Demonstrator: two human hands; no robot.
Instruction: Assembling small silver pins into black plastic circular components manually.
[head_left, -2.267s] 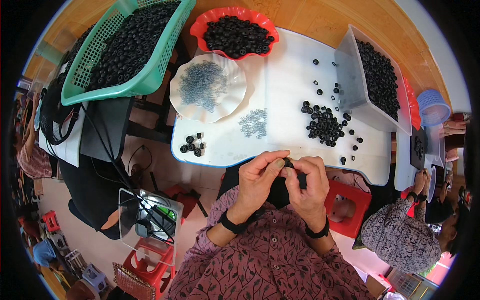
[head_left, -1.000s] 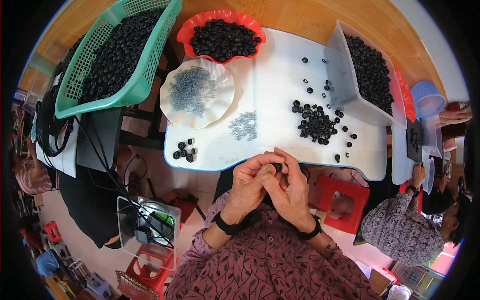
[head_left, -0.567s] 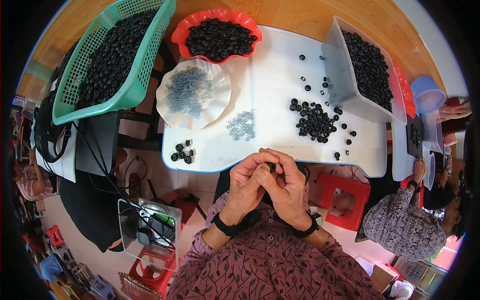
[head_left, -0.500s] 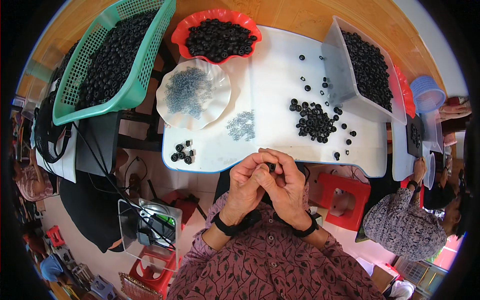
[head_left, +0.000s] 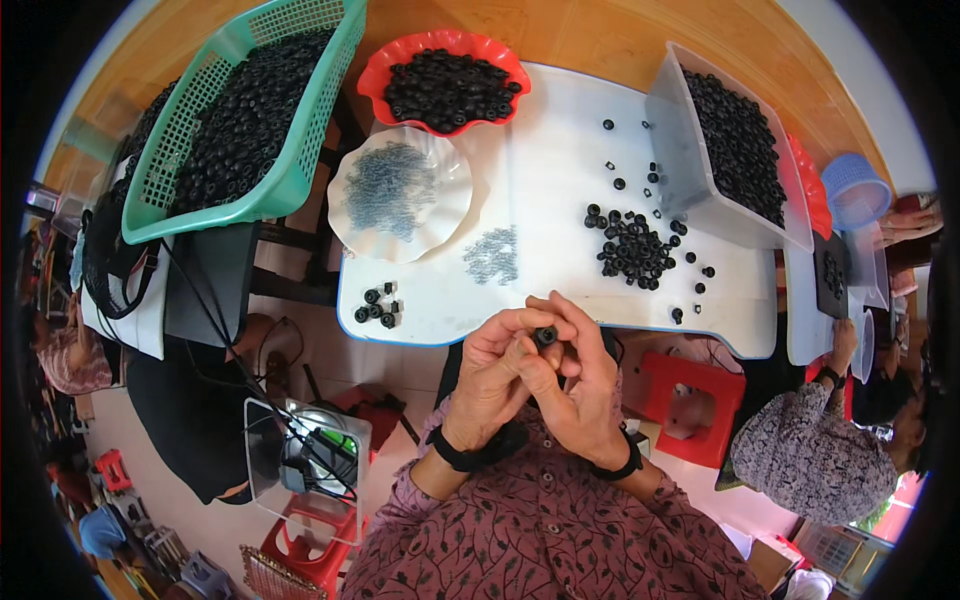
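Black ring [head_left: 546, 335] between both hands' fingers [head_left: 520, 322]

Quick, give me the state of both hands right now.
Left hand: closed, pinching the small black ring.
Right hand: closed on the same ring, fingers curled round it.
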